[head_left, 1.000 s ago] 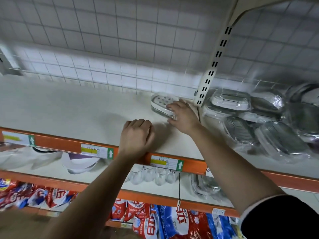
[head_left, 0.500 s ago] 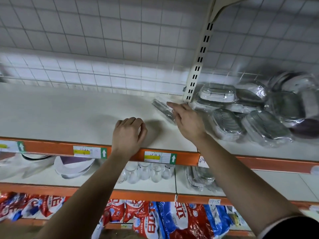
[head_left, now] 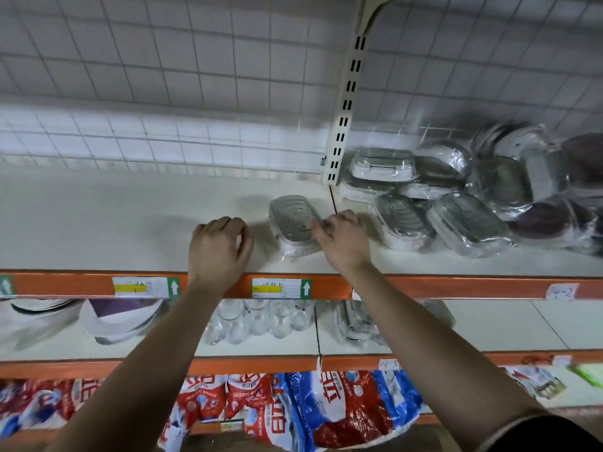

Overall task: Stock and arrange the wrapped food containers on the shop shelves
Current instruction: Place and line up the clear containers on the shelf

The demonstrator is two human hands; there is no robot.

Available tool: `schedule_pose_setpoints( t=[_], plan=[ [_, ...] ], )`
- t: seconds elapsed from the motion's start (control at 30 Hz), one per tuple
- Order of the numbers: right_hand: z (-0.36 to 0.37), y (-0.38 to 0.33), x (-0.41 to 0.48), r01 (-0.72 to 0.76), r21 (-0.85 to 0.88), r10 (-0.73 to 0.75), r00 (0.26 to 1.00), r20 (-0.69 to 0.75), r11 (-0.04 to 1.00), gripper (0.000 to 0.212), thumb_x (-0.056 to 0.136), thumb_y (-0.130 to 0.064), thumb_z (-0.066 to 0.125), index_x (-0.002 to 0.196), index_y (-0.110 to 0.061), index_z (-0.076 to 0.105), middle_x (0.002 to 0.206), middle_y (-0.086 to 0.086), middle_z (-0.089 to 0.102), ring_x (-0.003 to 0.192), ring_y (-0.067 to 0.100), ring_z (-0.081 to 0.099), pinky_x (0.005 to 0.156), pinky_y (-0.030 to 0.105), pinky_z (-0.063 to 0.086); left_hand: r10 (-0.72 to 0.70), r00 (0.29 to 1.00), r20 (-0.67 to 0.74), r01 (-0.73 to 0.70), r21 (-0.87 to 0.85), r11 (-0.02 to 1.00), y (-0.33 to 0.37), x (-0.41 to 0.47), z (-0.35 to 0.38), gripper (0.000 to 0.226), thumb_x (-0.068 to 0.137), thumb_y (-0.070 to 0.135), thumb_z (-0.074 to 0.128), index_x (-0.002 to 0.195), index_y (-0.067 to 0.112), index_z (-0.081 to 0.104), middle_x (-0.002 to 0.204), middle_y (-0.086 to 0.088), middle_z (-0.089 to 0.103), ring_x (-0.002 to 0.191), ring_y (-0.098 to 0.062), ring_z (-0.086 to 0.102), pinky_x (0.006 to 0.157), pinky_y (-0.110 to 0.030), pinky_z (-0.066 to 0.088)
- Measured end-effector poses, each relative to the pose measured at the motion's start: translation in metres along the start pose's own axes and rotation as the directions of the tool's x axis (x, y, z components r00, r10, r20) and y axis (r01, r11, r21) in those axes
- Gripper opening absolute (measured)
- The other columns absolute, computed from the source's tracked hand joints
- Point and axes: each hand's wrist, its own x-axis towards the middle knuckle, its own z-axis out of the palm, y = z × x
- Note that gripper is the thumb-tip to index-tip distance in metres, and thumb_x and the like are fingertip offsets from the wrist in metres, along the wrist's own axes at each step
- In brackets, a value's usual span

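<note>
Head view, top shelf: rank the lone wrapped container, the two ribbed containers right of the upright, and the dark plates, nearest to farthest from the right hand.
1. lone wrapped container: touching the right hand at its fingertips, on its left.
2. first ribbed container: just right of the hand.
3. second ribbed container: beside that one, further right.
4. dark plates: far right end of the shelf.

A wrapped oval container (head_left: 293,221) was seen lying flat on the top shelf (head_left: 98,223), gripped at its right edge by the right hand (head_left: 342,239). The left hand (head_left: 218,249) was rested just beside it, fingers curled (nothing held). Other wrapped containers (head_left: 456,203) were piled to the right, past the slotted upright (head_left: 346,102).
</note>
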Motion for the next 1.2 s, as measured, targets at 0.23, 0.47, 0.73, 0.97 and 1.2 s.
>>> schedule_pose_setpoints(
  t=[0.23, 0.47, 0.73, 0.97, 1.2],
  plan=[
    [-0.009, 0.007, -0.011, 0.086, -0.009, -0.086, 0.992, -0.088, 0.996, 0.048, 0.102, -0.045, 0.032, 0.114, -0.011, 0.064, 0.115, 0.011, 0.061, 0.11, 0.03, 0.053, 0.095, 0.039, 0.041, -0.002, 1.0, 0.02, 0.003, -0.013, 1.0, 0.0, -0.001, -0.002, 0.021, 0.087, 0.017, 0.05, 0.08, 0.007, 0.066, 0.074, -0.008, 0.067, 0.065, -0.033, 0.06, 0.069, -0.037, 0.042],
    [-0.042, 0.061, -0.02, -0.019, -0.26, -0.041, 0.974, -0.221, 0.965, 0.039, 0.094, -0.035, 0.054, 0.124, -0.01, 0.061, 0.13, 0.013, 0.053, 0.129, 0.035, 0.038, 0.107, 0.049, 0.035, 0.207, 0.977, 0.055, -0.197, -0.143, 0.97, 0.019, 0.004, 0.002, 0.033, 0.089, 0.024, 0.044, 0.099, 0.006, 0.07, 0.097, -0.008, 0.069, 0.089, -0.033, 0.06, 0.079, -0.039, 0.05],
    [-0.05, 0.075, -0.032, -0.094, -0.161, 0.065, 0.981, -0.181, 0.983, 0.053, 0.09, -0.032, 0.06, 0.138, -0.014, 0.049, 0.141, 0.007, 0.051, 0.138, 0.037, 0.032, 0.114, 0.053, 0.027, 0.064, 0.962, 0.264, -0.029, -0.136, 0.99, 0.07, 0.006, 0.024, 0.046, 0.094, 0.045, 0.053, 0.131, 0.017, 0.058, 0.133, -0.005, 0.055, 0.126, -0.035, 0.041, 0.088, -0.046, 0.052],
    [-0.052, 0.07, -0.035, -0.027, -0.037, 0.021, 0.988, -0.153, 0.999, 0.044, 0.085, -0.026, 0.07, 0.128, -0.023, 0.061, 0.134, 0.013, 0.044, 0.117, 0.032, 0.047, 0.108, 0.049, 0.038, -0.127, 0.943, 0.309, 0.111, 0.068, 0.991, 0.085, 0.023, 0.03, 0.071, 0.079, 0.062, 0.064, 0.125, 0.01, 0.05, 0.133, -0.01, 0.043, 0.117, -0.034, 0.045, 0.075, -0.047, 0.054],
    [-0.057, 0.073, -0.051, 0.073, 0.01, -0.067, 0.96, -0.272, 0.997, 0.042, 0.081, -0.027, 0.074, 0.119, -0.012, 0.064, 0.124, 0.014, 0.056, 0.113, 0.031, 0.049, 0.1, 0.041, 0.035, -0.081, 0.969, 0.234, 0.105, -0.091, 0.99, 0.087, 0.013, 0.027, 0.05, 0.081, 0.042, 0.072, 0.116, 0.009, 0.057, 0.127, -0.012, 0.049, 0.119, -0.036, 0.045, 0.076, -0.046, 0.052]
  ],
)
